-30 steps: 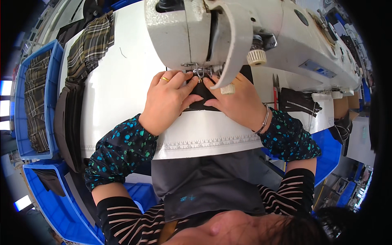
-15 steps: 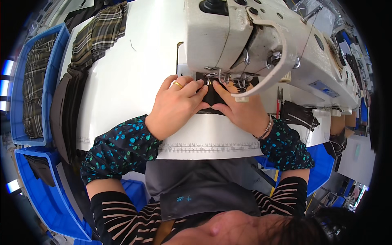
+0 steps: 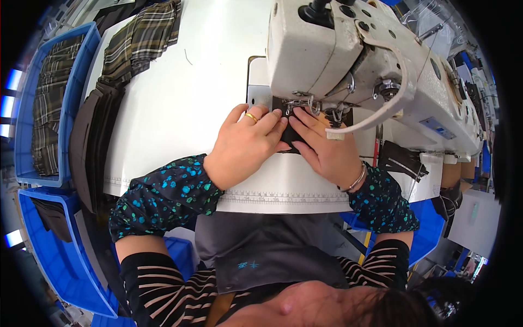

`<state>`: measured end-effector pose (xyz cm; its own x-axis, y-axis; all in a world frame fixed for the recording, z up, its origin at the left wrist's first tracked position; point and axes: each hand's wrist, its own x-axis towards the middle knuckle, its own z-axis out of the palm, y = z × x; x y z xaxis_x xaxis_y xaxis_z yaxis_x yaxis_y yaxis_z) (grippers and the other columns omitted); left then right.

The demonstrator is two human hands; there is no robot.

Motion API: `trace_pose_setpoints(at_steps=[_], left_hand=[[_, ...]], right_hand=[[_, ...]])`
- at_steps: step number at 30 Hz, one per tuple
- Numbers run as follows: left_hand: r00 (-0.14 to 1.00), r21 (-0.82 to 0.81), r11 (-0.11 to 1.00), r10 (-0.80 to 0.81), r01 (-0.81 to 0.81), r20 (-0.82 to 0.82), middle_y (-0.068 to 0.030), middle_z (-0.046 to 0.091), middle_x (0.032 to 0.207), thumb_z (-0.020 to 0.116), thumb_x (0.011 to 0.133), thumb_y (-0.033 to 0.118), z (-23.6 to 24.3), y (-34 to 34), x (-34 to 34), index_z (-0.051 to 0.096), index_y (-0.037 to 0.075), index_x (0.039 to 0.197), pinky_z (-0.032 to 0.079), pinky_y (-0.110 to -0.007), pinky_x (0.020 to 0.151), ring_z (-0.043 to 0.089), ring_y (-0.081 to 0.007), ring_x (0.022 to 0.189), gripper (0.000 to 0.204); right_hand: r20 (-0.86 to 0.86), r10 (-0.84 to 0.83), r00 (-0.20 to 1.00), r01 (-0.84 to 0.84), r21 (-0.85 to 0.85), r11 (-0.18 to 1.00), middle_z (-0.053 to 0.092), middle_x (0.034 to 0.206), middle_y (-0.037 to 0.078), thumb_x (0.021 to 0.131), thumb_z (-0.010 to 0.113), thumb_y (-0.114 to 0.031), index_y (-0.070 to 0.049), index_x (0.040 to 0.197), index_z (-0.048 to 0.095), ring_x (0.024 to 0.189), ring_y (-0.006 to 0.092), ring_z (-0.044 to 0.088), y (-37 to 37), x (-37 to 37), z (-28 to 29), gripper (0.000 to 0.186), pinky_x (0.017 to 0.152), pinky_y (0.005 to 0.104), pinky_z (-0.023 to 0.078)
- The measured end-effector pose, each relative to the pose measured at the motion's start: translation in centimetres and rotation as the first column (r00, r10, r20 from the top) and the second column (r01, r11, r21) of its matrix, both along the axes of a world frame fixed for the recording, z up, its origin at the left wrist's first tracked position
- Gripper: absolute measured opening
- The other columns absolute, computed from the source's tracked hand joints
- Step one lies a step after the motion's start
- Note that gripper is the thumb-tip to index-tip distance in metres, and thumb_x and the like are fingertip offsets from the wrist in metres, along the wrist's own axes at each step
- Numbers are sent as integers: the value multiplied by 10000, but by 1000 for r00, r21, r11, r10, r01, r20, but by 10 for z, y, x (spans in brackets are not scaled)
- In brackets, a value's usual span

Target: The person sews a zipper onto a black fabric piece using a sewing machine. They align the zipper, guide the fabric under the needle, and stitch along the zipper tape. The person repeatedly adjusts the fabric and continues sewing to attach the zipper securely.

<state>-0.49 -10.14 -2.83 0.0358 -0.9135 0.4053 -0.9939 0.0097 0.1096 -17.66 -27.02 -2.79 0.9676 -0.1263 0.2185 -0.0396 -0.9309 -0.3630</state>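
A small piece of dark cloth [image 3: 291, 137] lies on the bed of a white sewing machine [image 3: 305, 60], under the presser foot [image 3: 290, 107]. My left hand [image 3: 243, 140], with a gold ring, rests on the cloth's left side, fingers bent and spread, tips close to the foot. On the other side my right hand [image 3: 331, 155] lies flat with fingers stretched toward the needle area. Both thumbs are at the cloth's near part, a little apart. The machine's white curved guard partly hides the right fingers, and the needle tip cannot be made out.
Dark cloth pieces [image 3: 90, 141] are stacked left, beside plaid cloth [image 3: 144, 41]. A blue bin [image 3: 66, 103] holds plaid pieces; another blue bin [image 3: 65, 256] sits nearer. Right of my hand are a red-handled tool [image 3: 376, 150] and dark strips [image 3: 400, 159]. A ruler strip [image 3: 283, 198] edges the table.
The whole view has shifted slightly, moving the machine and table rightward in the picture. My thumbs, nearly touching before, are now farther apart. Both hands stay on the cloth.
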Motion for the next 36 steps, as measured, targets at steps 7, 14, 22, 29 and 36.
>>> trace_pose_setpoints(at_steps=[7,14,22,29,36], left_hand=[[1000,-17,1000,5,-5,-25,-31,687,1166,802,804,313,2,-8,1,767,81,1008,500,-412,989,631,-241,1148,311],[998,-1,1000,4,-4,-63,-24,681,1135,796,823,291,2,-13,-1,767,88,925,485,-428,995,619,-250,1148,229],[1000,59,998,24,-24,-8,-57,703,1265,706,914,371,0,-14,-2,741,63,1226,484,-452,1036,615,-227,1160,440],[999,73,997,29,-27,-16,-55,703,1263,706,915,364,1,-17,-3,747,62,1221,475,-442,1040,618,-225,1151,432],[1000,62,998,25,-25,3,-59,697,1243,710,916,348,2,-19,-5,751,56,1204,475,-436,1038,613,-231,1156,411]], right_hand=[[87,-24,996,38,-170,985,689,1348,79,919,741,-212,-93,1364,676,1109,270,708,0,4,-4,465,883,421,558],[154,2,988,26,-175,984,709,1023,147,888,747,-215,-54,1334,674,988,337,663,-4,2,-11,480,1040,473,495],[177,9,984,23,-180,983,704,974,137,914,728,-223,-63,1333,697,982,337,662,-9,1,-12,450,1067,471,486],[184,7,983,26,-179,983,679,908,121,912,730,-221,-69,1315,713,955,327,664,-10,1,-13,431,1064,470,496],[177,3,984,25,-157,987,645,831,110,897,735,-212,-74,1267,742,912,316,654,-13,-1,-14,395,1065,476,500]])
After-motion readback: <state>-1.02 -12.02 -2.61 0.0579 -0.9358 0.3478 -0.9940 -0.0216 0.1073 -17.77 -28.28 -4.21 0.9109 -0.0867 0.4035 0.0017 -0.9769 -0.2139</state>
